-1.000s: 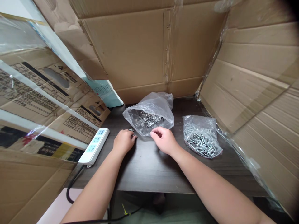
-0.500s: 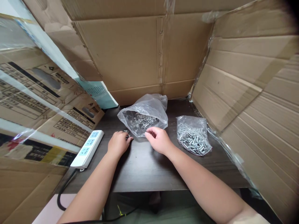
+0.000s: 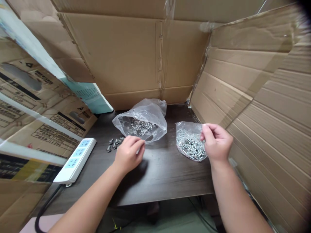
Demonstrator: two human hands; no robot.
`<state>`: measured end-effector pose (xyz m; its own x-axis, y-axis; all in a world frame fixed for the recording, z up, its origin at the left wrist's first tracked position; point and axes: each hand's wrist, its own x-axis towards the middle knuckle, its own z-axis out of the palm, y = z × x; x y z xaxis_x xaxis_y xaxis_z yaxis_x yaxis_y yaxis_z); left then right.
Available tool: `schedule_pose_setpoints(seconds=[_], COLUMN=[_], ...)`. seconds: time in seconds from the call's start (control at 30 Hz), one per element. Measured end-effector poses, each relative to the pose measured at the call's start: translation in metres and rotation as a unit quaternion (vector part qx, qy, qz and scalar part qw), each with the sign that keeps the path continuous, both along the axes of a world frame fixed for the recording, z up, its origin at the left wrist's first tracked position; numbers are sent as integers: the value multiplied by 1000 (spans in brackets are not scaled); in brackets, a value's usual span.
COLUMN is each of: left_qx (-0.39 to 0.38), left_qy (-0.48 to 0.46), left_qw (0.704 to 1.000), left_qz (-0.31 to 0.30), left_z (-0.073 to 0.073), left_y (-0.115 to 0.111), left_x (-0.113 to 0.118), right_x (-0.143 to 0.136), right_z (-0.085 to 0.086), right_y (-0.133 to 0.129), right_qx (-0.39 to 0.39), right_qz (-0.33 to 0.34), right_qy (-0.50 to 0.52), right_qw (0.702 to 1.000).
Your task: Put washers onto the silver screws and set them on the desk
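Observation:
My left hand (image 3: 130,152) is just above the table, its fingers curled in and bent towards the thumb; whatever lies between them is hidden. Several bolts with wide heads (image 3: 114,144) lie on the table just beyond it, partly covered by the hand. Behind stands an open clear plastic bag (image 3: 155,113) with many small metal washers (image 3: 143,127) inside. On the right, my right hand (image 3: 218,142) is at the right edge of a second clear bag (image 3: 184,127), full of silver screws (image 3: 193,149). Its thumb and fingers are pinched together; what they grip is unclear.
A white power strip (image 3: 75,160) lies at the left with its black cable (image 3: 45,207) hanging over the table's front edge. Cardboard walls (image 3: 126,55) enclose the dark table (image 3: 167,176) at the back and both sides. A pale blue sheet (image 3: 89,97) stands at the back left.
My right hand has moved right, from the washer bag to the screw bag. My left hand has lifted back off the bolts, which now show beyond it. The view has shifted slightly right.

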<state>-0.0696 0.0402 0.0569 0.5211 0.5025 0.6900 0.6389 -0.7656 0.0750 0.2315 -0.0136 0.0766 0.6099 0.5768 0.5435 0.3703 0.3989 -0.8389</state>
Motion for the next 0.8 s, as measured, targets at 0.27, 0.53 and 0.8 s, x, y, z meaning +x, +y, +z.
schedule_pose_setpoints(seconds=[0.27,0.53,0.8], left_qx=[-113,-242,-279], left_qy=[223,373,463], left_qw=[958,889,829], left_qz=[-143,-107,-139], left_z=[7,17,23], left_y=[-23,-3,9], left_x=[113,190,206], right_x=[21,20,21], right_z=[-46,-47,-47], right_y=[27,25,24], right_qx=[12,-11,-24], right_qz=[-70,-11,12], right_qy=[80,76,95], right_qw=[994,997,995])
